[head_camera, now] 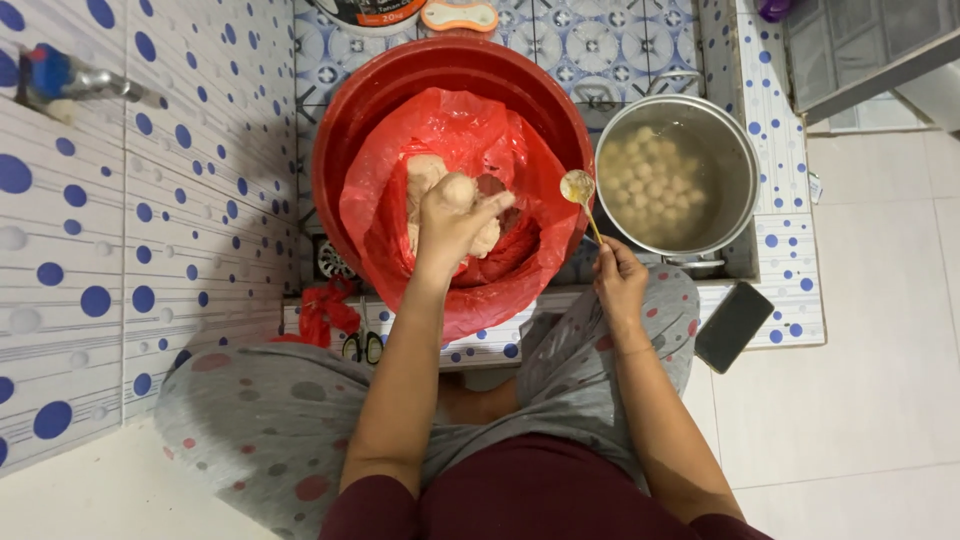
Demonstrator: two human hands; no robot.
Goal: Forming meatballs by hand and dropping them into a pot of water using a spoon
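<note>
My left hand (452, 222) is closed around a lump of pale pink meat paste (458, 190), squeezing a round ball out at the top of the fist. It hovers over a red plastic bag (400, 215) holding more paste (422, 178), which lines a big red bucket (345, 140). My right hand (618, 282) grips a metal spoon (579, 190) by its handle, bowl pointing up between the bucket and a steel pot (742, 190). The pot holds cloudy water with several pale balls (655, 180) floating in it.
A dark phone (734, 325) lies on the tiled ledge at the right. Scissors (362, 346) and a scrap of red plastic (322, 312) sit near my left knee. A floor drain (333, 262) lies left of the bucket. A tap (60, 82) juts from the dotted wall.
</note>
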